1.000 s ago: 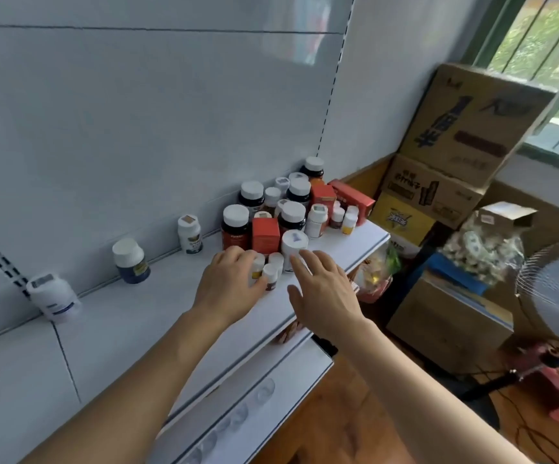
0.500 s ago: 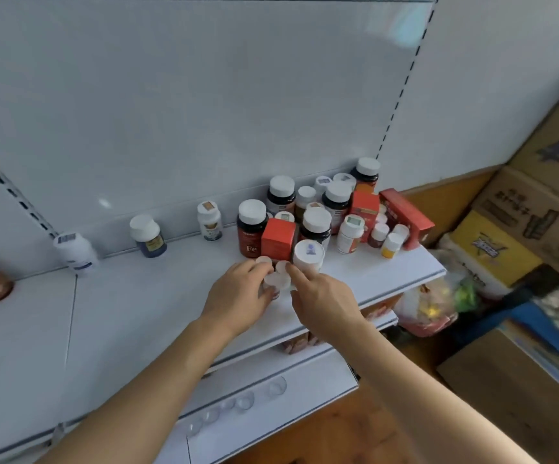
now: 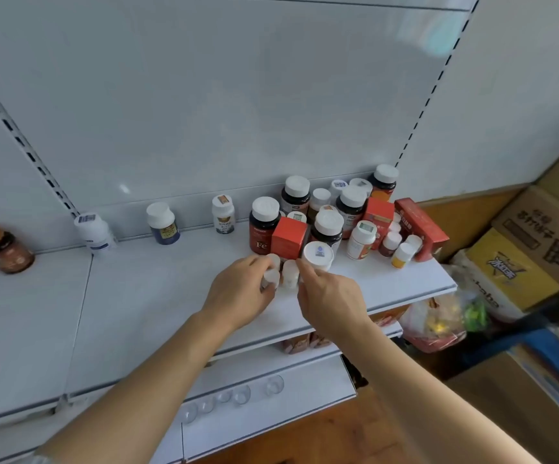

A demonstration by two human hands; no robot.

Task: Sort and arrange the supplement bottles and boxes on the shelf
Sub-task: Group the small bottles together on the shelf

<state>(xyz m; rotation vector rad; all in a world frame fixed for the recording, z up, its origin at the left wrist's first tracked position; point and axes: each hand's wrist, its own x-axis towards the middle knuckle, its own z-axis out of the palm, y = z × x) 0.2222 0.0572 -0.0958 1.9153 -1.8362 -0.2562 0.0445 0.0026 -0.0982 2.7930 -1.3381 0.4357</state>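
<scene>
A cluster of supplement bottles and red boxes (image 3: 289,237) stands at the right end of the white shelf (image 3: 157,296). At its front are a dark "Fe" bottle (image 3: 263,226), a white bottle with a printed cap (image 3: 318,254) and three small white bottles. My left hand (image 3: 238,296) curls round one small white bottle (image 3: 270,277), just in front of another (image 3: 274,260). My right hand (image 3: 333,299) grips the printed-cap bottle low down, hiding its body. The third small bottle (image 3: 290,275) stands between my hands.
Spaced along the back rail to the left are a white bottle (image 3: 223,214), a blue bottle (image 3: 163,224), a tilted white bottle (image 3: 95,231) and an amber jar (image 3: 2,247). Cardboard cartons (image 3: 539,229) and a plastic bag (image 3: 439,323) sit at the right. A lower shelf (image 3: 264,396) juts out below.
My view has swung left, bringing in the amber jar. Both hands moved forward from open above the small bottles and closed on bottles at the front of the cluster.
</scene>
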